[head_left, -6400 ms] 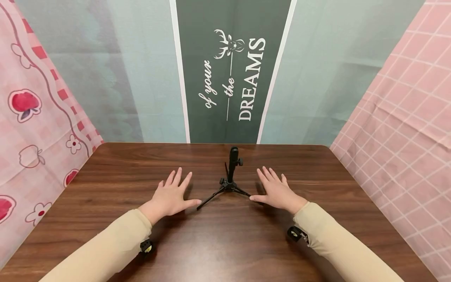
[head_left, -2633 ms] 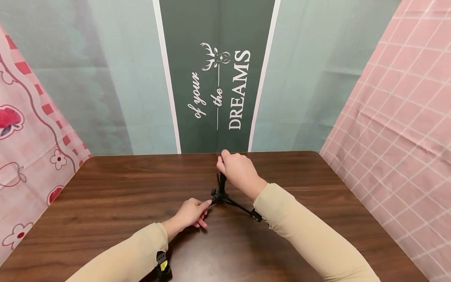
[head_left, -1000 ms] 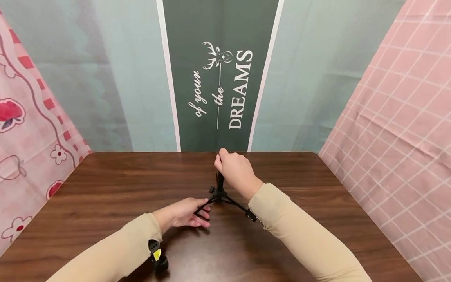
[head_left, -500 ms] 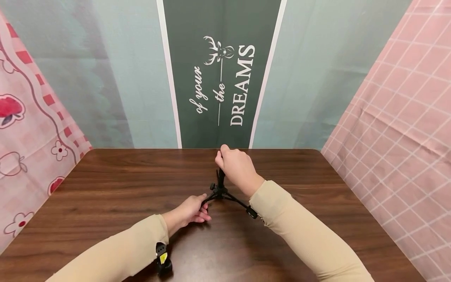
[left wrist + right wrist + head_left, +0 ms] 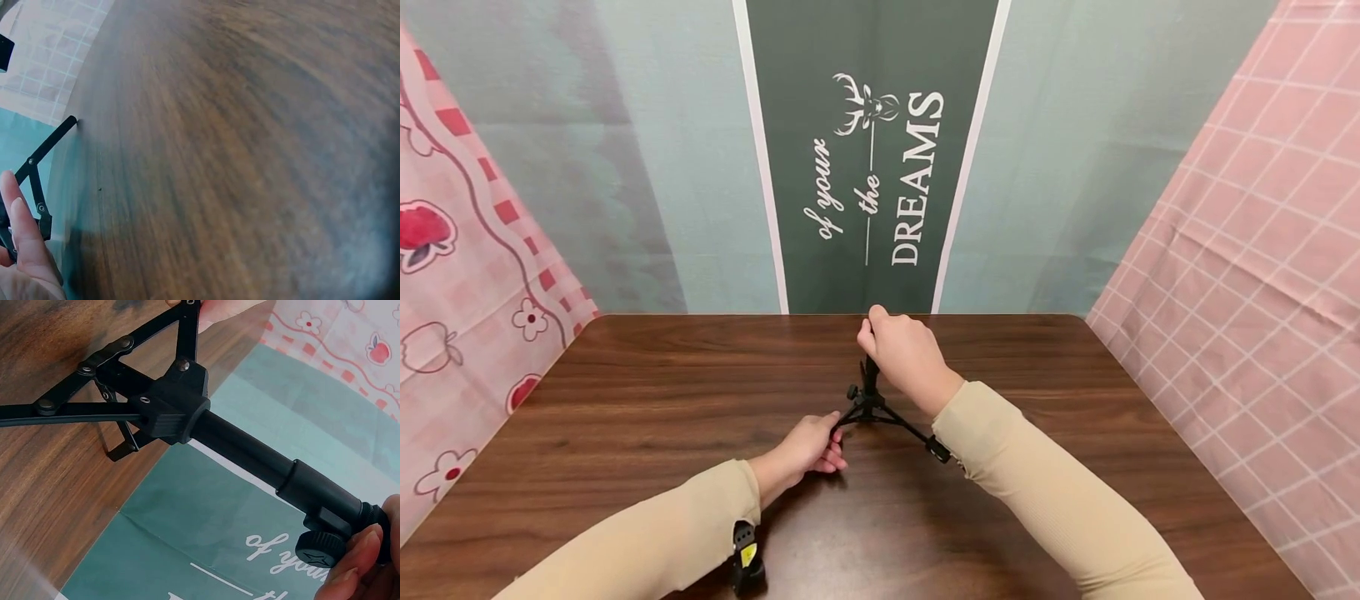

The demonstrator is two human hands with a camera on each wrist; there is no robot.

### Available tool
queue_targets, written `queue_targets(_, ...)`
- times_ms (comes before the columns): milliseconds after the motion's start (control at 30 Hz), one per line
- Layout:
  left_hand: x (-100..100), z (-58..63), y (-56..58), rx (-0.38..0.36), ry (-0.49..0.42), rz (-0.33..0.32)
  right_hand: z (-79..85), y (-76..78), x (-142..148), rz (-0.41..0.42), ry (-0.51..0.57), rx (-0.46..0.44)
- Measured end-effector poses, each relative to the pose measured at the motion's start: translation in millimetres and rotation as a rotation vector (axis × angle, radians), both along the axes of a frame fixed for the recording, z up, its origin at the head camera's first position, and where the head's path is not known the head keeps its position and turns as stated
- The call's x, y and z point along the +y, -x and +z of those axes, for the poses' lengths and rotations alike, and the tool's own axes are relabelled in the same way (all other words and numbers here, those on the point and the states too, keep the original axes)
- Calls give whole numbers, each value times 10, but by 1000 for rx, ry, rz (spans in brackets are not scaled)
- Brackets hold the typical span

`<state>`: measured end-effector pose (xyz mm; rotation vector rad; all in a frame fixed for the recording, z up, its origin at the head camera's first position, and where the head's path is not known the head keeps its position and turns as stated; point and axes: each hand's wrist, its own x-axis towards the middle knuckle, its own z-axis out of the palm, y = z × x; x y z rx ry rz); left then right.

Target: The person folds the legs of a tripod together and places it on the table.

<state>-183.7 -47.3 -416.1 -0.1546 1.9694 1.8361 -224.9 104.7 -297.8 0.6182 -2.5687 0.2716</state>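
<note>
A small black tripod stand [image 5: 871,382] stands on the wooden table, its legs spread. My right hand [image 5: 910,354] grips the top of its column; in the right wrist view the fingertips [image 5: 356,562] lie beside a round star-marked knob [image 5: 320,549]. Below that runs the column [image 5: 250,450] to a hub [image 5: 172,403] with hinged leg braces. My left hand [image 5: 805,443] holds the left leg near the hub, thumb above and fingers curled below. In the left wrist view another leg [image 5: 53,140] reaches the tabletop past the fingers. The hand covers the left leg's end.
The brown wooden table [image 5: 880,533] ends in front of a grey-green hanging cloth [image 5: 865,42] with white lettering. Pink patterned cloths hang at the left [image 5: 490,275] and right [image 5: 1240,292]. Black wrist cameras [image 5: 747,558] sit at both cuffs.
Earlier, both hands lay spread on the table beside the tripod; then the right took its top and the left its leg. Lately the left fingers have drawn in, while the right hand stays put.
</note>
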Motion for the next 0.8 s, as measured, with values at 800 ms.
queue_targets(800,53,-35,45,56,-12,27,-13,10,8,10,22,25)
